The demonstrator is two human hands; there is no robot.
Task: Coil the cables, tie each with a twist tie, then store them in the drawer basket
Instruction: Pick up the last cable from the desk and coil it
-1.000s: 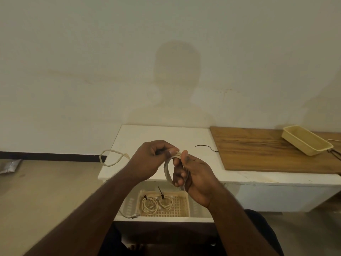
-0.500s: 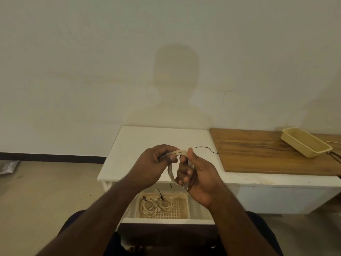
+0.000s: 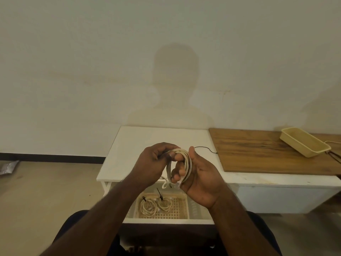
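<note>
Currently the person is holding a third cable (image 3: 185, 164) as a coil in front of the white table (image 3: 140, 145), above the open drawer (image 3: 166, 221). Right hand (image 3: 198, 174) is gripping the coil, loops running around its curled fingers with the thumb up beside them. Left hand (image 3: 154, 163) is pinching the top of the coil, fingers curled on the strands. A short cable end is dangling just below the right hand's fingers, so coiling is looking nearly finished, maybe one tail left to tuck.

Two coiled cables (image 3: 156, 206) are already lying in the drawer basket (image 3: 180, 206), side by side, each with a dark twist tie on it. So two cables are judged done: coiled, tied, stored.

A loose black twist tie (image 3: 205, 149) is lying on the table just behind the hands, near the edge of the wooden board (image 3: 267, 154). Probably meant for the coil in hand; not yet picked up.

Left to do for this cable: finishing the wrap, taking the tie, twisting it around the coil, dropping it in the basket beside the other two.

Farther right of the table on the board, a beige tray (image 3: 304, 144) is sitting with a thin cord (image 3: 332, 142) touching its far side; cannot tell if that is another cable for the task.
</note>
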